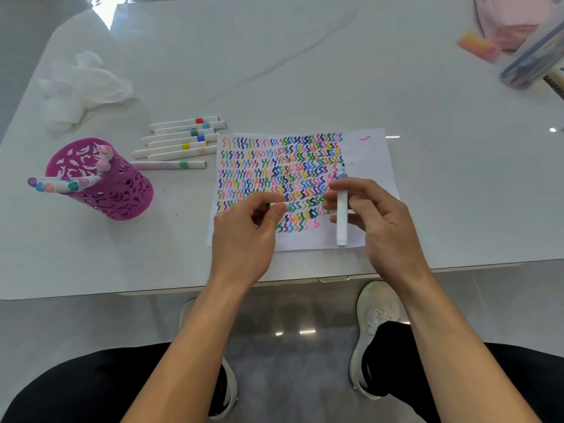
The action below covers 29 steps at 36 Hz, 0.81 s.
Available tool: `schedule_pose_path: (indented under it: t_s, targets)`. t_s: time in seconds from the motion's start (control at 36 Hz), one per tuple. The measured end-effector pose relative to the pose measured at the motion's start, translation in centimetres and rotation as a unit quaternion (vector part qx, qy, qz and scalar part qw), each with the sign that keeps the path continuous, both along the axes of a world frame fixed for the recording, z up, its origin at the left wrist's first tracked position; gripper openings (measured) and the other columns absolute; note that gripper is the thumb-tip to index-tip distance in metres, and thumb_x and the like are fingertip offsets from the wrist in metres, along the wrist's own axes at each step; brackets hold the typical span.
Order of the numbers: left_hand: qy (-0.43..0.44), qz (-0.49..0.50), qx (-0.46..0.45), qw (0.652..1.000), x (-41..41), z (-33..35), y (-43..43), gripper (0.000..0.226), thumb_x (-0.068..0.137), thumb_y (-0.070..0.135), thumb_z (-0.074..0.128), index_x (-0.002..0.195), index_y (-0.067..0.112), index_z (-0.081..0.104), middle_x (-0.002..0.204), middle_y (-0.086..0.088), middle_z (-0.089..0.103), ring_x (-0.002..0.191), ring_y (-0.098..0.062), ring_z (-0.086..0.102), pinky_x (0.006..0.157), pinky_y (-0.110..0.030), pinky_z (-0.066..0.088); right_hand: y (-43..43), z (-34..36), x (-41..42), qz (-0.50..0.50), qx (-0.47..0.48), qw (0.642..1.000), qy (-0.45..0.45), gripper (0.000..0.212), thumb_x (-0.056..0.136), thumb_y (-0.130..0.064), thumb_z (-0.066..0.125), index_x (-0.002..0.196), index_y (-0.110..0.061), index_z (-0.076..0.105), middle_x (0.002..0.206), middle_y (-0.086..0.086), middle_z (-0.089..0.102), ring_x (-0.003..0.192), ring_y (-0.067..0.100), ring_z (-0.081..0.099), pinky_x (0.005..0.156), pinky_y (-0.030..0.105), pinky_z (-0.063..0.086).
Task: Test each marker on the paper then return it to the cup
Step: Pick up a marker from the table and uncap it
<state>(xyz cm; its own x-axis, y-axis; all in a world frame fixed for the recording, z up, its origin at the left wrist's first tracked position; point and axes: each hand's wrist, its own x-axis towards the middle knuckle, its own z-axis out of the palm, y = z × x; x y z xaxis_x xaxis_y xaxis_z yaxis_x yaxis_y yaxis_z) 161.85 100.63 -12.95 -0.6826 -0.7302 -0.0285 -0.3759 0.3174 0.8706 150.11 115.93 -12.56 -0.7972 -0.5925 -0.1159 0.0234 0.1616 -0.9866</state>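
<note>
A white sheet of paper covered with rows of coloured squiggles lies at the table's near edge. Above it my right hand pinches a white marker with a blue band, its uncapped tip pointing away from me. My left hand pinches a small pale cap between thumb and fingers, just left of the marker. A purple cut-out cup stands at the left with several capped markers leaning out of it. Several more capped markers lie in a row between cup and paper.
Crumpled white tissue lies at the far left of the white table. A clear plastic case, a pink cloth and an orange-pink eraser-like block sit at the far right. My knees and shoes show below the table edge.
</note>
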Motion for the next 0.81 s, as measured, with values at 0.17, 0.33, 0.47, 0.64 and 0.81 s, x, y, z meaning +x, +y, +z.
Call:
schedule_pose_path:
  t_s: [0.17, 0.33, 0.47, 0.64, 0.81]
  targets:
    - [-0.016, -0.010, -0.054, 0.998, -0.1, -0.4, 0.1, 0.007, 0.093, 0.026, 0.072, 0.099, 0.027, 0.076, 0.080, 0.019, 0.069, 0.077, 0.001, 0.063, 0.067, -0.004, 0.042, 0.3, -0.4, 0.1, 0.029, 0.031, 0.999, 0.033, 0.022, 0.091, -0.011, 0.079, 0.108, -0.022, 0.071, 0.090, -0.002, 0.075, 0.087, 0.017, 0.072, 0.076, 0.031, 0.058]
    - [-0.032, -0.028, -0.136, 0.990, -0.2, -1.1, 0.3, 0.011, 0.092, 0.025, 0.073, 0.099, 0.022, 0.080, 0.092, 0.009, 0.069, 0.083, -0.010, 0.063, 0.080, -0.027, 0.052, 0.2, -0.8, 0.6, -0.013, 0.017, 1.000, 0.015, 0.017, 0.105, -0.030, 0.062, 0.095, -0.021, 0.072, 0.066, 0.005, 0.066, 0.055, 0.019, 0.056, 0.051, 0.023, 0.043]
    - [-0.053, -0.030, -0.148, 0.987, -0.3, -1.5, 0.3, 0.012, 0.090, 0.024, 0.075, 0.101, 0.021, 0.080, 0.091, 0.008, 0.065, 0.086, -0.014, 0.062, 0.079, -0.025, 0.049, 0.2, -1.6, 0.7, -0.030, 0.018, 0.999, -0.015, 0.007, 0.094, -0.015, 0.071, 0.100, -0.015, 0.067, 0.068, 0.010, 0.068, 0.054, 0.021, 0.058, 0.048, 0.029, 0.046]
    - [-0.069, -0.027, -0.150, 0.986, -0.3, -1.6, 0.1, 0.014, 0.092, 0.026, 0.073, 0.101, 0.019, 0.080, 0.093, 0.008, 0.065, 0.088, -0.012, 0.060, 0.079, -0.021, 0.044, 0.2, -2.2, 0.9, -0.050, 0.057, 0.997, 0.006, 0.019, 0.089, -0.015, 0.075, 0.081, -0.013, 0.058, 0.071, 0.010, 0.069, 0.057, 0.019, 0.062, 0.049, 0.030, 0.048]
    - [-0.076, -0.024, -0.148, 0.986, -0.3, -1.6, 0.1, 0.015, 0.093, 0.028, 0.072, 0.102, 0.020, 0.079, 0.095, 0.008, 0.065, 0.090, -0.011, 0.060, 0.080, -0.019, 0.043, 0.1, -2.2, 0.9, -0.045, 0.068, 0.997, 0.004, 0.019, 0.093, -0.013, 0.074, 0.086, -0.009, 0.057, 0.071, 0.012, 0.070, 0.055, 0.025, 0.067, 0.049, 0.032, 0.054]
